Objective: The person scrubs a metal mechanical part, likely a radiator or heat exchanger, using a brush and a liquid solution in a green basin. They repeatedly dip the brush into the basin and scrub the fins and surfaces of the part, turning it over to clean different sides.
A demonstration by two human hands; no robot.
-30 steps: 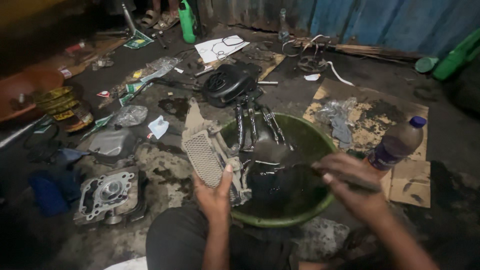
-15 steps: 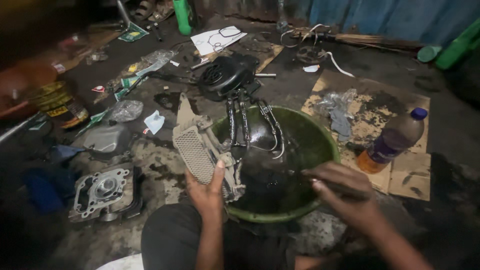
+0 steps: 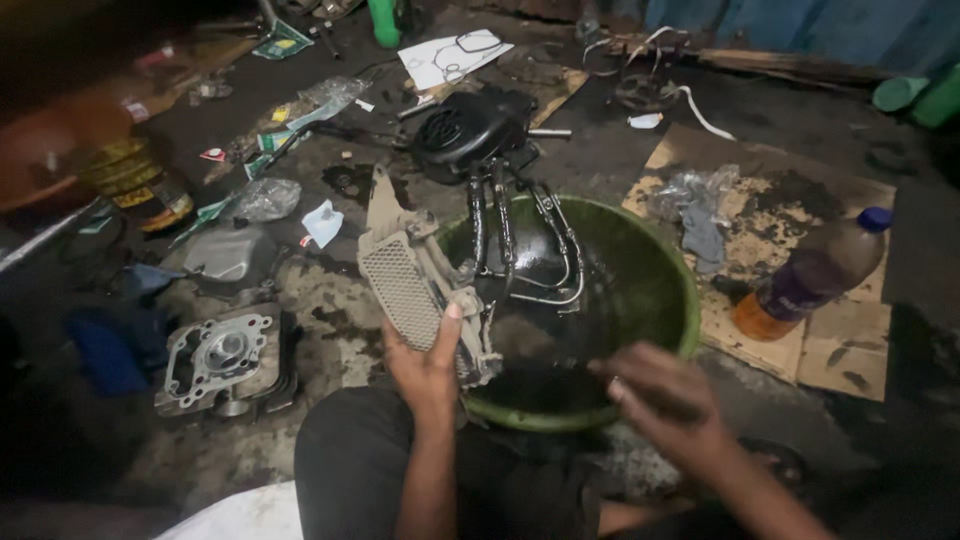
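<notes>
Two hands are at work over one green basin (image 3: 655,290) on the floor (image 3: 330,320), which holds dark, oily liquid. One left hand (image 3: 428,365) grips the lower end of a grey ribbed cover (image 3: 405,285), thumb up along its edge, holding it tilted against the basin's left rim. One right hand (image 3: 660,400) hovers over the basin's near rim, fingers curled; it is blurred, and I cannot tell whether it holds anything. Several thin dark metal rods (image 3: 520,240) lean from the basin's far rim down into the liquid, just below one black engine housing (image 3: 465,135). One cylinder head (image 3: 220,355) lies on the floor well left of the basin. One plastic bottle (image 3: 815,275) with a blue cap rests tilted on one sheet of stained cardboard (image 3: 840,350) to the right, near one crumpled bag (image 3: 695,195). One yellow tin (image 3: 135,180) stands at far left.
</notes>
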